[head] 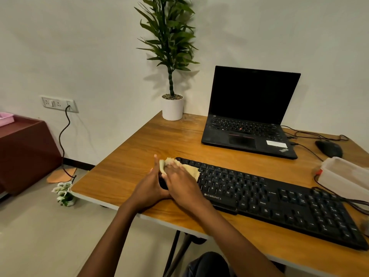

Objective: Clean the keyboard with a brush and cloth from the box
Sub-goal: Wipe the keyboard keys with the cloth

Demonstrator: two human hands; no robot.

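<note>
A black keyboard (279, 204) lies slanted across the front of the wooden table (139, 156). A beige cloth (192, 169) is spread over its far left keys. My right hand (183, 183) lies on the cloth with fingers stretched out, pressing it onto the keys. My left hand (148, 189) grips the keyboard's left end, thumb pointing up. A translucent plastic box (346, 174) stands at the right edge beside the keyboard, with something red at its left corner. No brush shows clearly.
An open black laptop (249, 120) stands behind the keyboard, a black mouse (329, 148) and cables to its right. A potted plant (172, 106) is at the table's far corner. A brown cabinet (24, 152) stands on the left, a cable hanging from the wall socket.
</note>
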